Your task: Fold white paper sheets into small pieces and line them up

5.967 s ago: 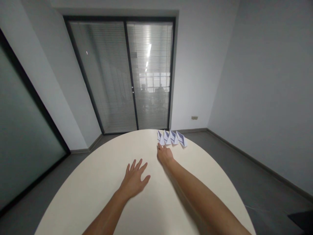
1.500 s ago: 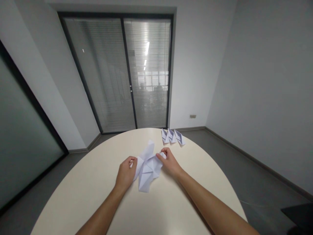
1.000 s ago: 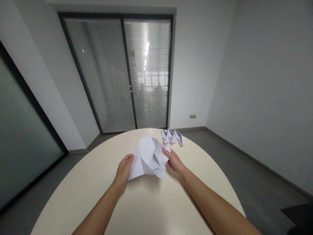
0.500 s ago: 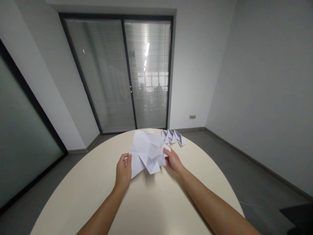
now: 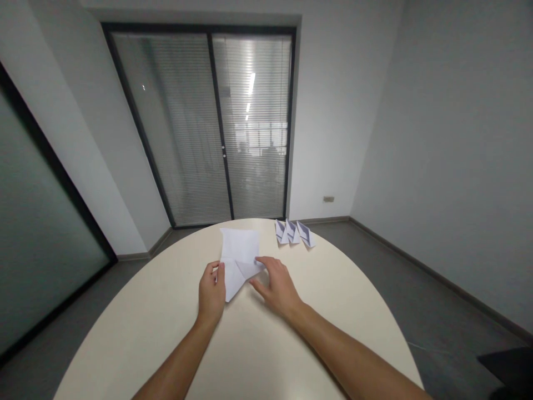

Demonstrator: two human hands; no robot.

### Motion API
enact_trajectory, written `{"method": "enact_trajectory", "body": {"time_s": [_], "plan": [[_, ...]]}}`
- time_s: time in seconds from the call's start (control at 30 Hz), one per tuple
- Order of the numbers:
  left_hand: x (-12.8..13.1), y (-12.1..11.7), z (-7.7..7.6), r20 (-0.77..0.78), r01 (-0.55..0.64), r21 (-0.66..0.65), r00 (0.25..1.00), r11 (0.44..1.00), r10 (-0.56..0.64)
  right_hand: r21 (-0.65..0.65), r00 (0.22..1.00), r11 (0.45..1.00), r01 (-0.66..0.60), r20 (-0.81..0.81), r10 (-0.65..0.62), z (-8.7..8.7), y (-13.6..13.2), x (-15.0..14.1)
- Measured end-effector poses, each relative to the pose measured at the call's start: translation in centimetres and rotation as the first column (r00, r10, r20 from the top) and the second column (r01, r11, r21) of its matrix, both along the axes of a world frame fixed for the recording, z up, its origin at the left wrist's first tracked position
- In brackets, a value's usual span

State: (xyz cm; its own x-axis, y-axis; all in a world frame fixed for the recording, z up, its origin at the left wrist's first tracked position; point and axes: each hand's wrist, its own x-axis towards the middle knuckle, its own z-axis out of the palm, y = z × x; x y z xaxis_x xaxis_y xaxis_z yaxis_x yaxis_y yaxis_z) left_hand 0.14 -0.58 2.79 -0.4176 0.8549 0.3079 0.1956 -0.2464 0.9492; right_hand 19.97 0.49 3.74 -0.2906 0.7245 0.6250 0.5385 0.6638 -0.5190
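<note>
A creased sheet of white paper (image 5: 240,244) is just above the tabletop in front of me, its right part folded over and its lower edge slanting up to the right. My left hand (image 5: 212,286) pinches the left edge, thumb on top and fingers curled at the side. At the right edge, my right hand (image 5: 277,283) has its thumb and fingers spread apart, fingertips against the folded part. Whether its thumb touches the sheet I cannot tell.
Three small folded paper pieces (image 5: 292,232) lie in a row near the far right of the round cream table (image 5: 250,355). Behind stands a glass door with blinds (image 5: 250,166). A dark object (image 5: 508,369) shows at the lower right.
The right part of the paper, earlier spread out and crumpled, is now folded in, so the sheet looks narrower. My right hand has moved left and its fingers have parted. My left hand keeps its grip.
</note>
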Motion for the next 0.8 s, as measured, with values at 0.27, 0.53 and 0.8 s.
{"method": "enact_trajectory", "body": {"time_s": [0.27, 0.53, 0.8], "plan": [[-0.4, 0.6, -0.4, 0.043, -0.043, -0.004, 0.998, 0.999, 0.044, -0.071, 0.996, 0.994, -0.087, -0.025, 0.085, -1.0, 1.3, 0.9], [-3.7, 2.2, -1.2, 0.006, -0.256, -0.117, 0.966, 0.96, 0.259, 0.128, 0.97, 0.973, -0.192, 0.176, 0.168, 0.2, 1.3, 2.4], [-8.5, 2.6, -0.9, -0.311, -0.3, -0.256, 0.926, 0.919, 0.216, -0.046, 0.789, 0.935, -0.352, 0.522, 0.323, 0.8, 0.6, 2.7]]}}
